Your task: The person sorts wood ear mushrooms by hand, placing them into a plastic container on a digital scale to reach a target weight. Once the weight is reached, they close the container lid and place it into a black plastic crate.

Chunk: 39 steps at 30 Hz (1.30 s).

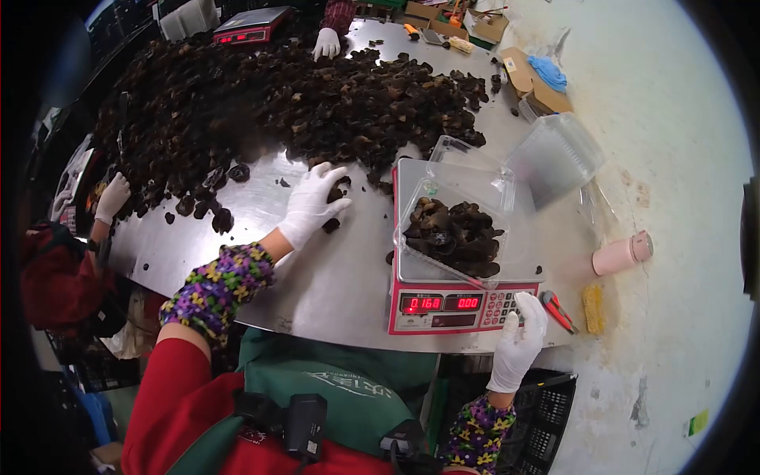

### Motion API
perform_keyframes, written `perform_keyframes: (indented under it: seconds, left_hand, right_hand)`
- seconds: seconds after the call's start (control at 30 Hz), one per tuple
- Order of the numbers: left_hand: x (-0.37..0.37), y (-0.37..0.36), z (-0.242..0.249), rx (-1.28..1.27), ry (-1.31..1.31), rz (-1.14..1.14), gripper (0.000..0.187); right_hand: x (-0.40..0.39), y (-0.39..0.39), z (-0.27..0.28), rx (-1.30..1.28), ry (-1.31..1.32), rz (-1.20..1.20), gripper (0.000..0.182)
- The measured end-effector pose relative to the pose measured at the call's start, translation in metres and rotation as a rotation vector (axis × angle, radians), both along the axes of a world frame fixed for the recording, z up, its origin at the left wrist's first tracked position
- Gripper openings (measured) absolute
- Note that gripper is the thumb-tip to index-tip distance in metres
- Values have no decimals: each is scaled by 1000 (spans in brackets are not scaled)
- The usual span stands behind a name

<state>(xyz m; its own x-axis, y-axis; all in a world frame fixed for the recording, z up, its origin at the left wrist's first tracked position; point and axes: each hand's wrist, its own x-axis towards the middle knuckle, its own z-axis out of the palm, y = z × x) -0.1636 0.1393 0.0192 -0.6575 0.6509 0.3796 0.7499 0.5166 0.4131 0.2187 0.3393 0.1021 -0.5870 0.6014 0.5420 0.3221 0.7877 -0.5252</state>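
Observation:
My left hand [315, 204], in a white glove, is on the metal table with its fingers curled round a few dark fungus pieces [339, 190]. My right hand [516, 348], also gloved, is at the front right corner of the red scale [435, 321], beside its keypad; its thumb and fingers are apart with nothing visible between them. On the scale is a clear plastic tray [507, 198] holding dark fungus pieces [455, 237]. The display reads 0.168 and 0.00. Beyond my left hand spreads a large heap of the same pieces [317, 103].
Clear containers [558, 154] are stacked right of the scale. A red cutter [560, 311], a yellow sponge [593, 309] and a pink bottle [623, 253] lie nearby. Co-workers' gloved hands are at left [113, 198] and far side [326, 44]. Another scale [252, 25] stands behind.

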Motion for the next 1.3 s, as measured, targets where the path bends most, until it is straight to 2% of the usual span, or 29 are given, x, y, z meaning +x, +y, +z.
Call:
perform_keyframes:
  seconds: [0.03, 0.1, 0.17, 0.23, 0.3, 0.33, 0.43, 0.6, 0.7, 0.73, 0.77, 0.83, 0.9, 0.97, 1.0, 1.03, 1.1, 1.17, 1.23, 1.3]
  left_hand:
    - [-1, 6, -8, -44, 18, 6, 69]
    - [-4, 17, -7, -112, -6, 11, 64]
    - [-14, 20, -11, -103, -36, -36, 30]
    - [-13, 12, -13, 31, -92, -86, 16]
    - [-2, -3, -2, 138, -126, -135, 13]
    - [4, -11, 11, 153, -162, -158, 12]
    - [14, -28, 17, 143, -356, 19, 16]
    - [22, -31, 34, 257, -470, -12, 16]
    - [46, -7, 75, 392, -551, -97, 14]
    - [51, 5, 86, 409, -461, -172, 13]
    - [61, 18, 101, 434, -506, -196, 14]
    - [85, 40, 141, 456, -800, -258, 15]
    - [89, 70, 136, 493, -492, -464, 16]
    - [91, 95, 130, 416, -277, -571, 18]
    - [91, 104, 124, 421, -258, -650, 24]
    - [92, 106, 118, 358, -428, -685, 30]
    - [92, 106, 112, 483, -352, -675, 34]
    - [89, 93, 112, 633, -370, -588, 34]
    - [89, 67, 122, 604, -514, -426, 33]
    - [86, 49, 110, 661, -671, -363, 31]
  right_hand:
    - [2, -1, -3, -25, 17, -12, 28]
    - [2, -4, -5, -11, -10, -22, 28]
    - [4, -7, -3, 9, -17, -29, 28]
    - [6, -9, -1, 29, -12, -63, 28]
    - [11, -10, -1, 23, -24, -81, 28]
    - [14, -8, -2, 23, -32, -97, 28]
    - [18, -7, -7, 19, -10, -88, 28]
    - [10, -8, -8, 22, 32, -86, 28]
    - [8, -10, -8, 32, 42, -76, 31]
    - [8, -11, -8, 30, 27, -77, 31]
    - [7, -12, -7, 30, 11, -78, 32]
    - [5, -16, -4, 71, 11, -88, 28]
    - [6, -19, -3, 65, -1, -87, 27]
    - [8, -19, -4, 73, 15, -84, 28]
    - [11, -19, -5, 51, 4, -85, 30]
    - [14, -19, -5, 31, -9, -86, 32]
    - [22, -16, -6, 16, 17, -98, 31]
    - [29, -14, -6, 49, -5, -137, 30]
    - [32, -8, -4, 46, -5, -131, 29]
    - [34, -1, -3, 27, -15, -110, 28]
